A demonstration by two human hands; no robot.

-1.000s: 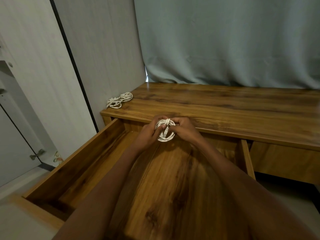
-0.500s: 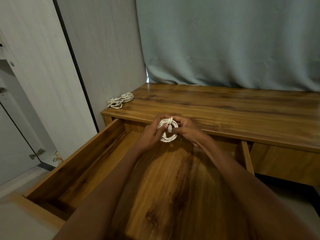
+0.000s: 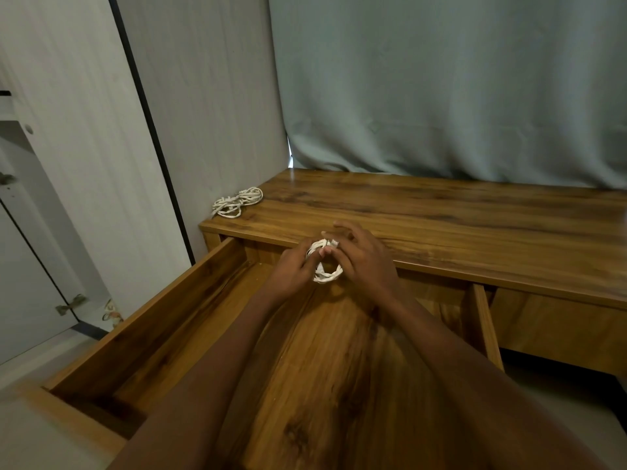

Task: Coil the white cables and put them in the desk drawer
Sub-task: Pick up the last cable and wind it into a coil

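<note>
A small coiled white cable (image 3: 326, 275) hangs between my two hands, just above the back of the open wooden desk drawer (image 3: 176, 307). My left hand (image 3: 294, 270) grips the coil's left side. My right hand (image 3: 363, 262) pinches the cable's end at the top of the coil, its other fingers spread upward. A second white cable (image 3: 237, 202) lies loosely bundled on the far left corner of the desk top (image 3: 475, 232).
The drawer is pulled far out toward me, with its right wall (image 3: 483, 329) beside a closed drawer front (image 3: 556, 320). A grey curtain (image 3: 441, 83) hangs behind the desk. A pale wardrobe panel (image 3: 84, 147) stands to the left.
My right hand has shifted over the top of the coil and its fingers have spread out. The coil stays at the same spot above the drawer's back.
</note>
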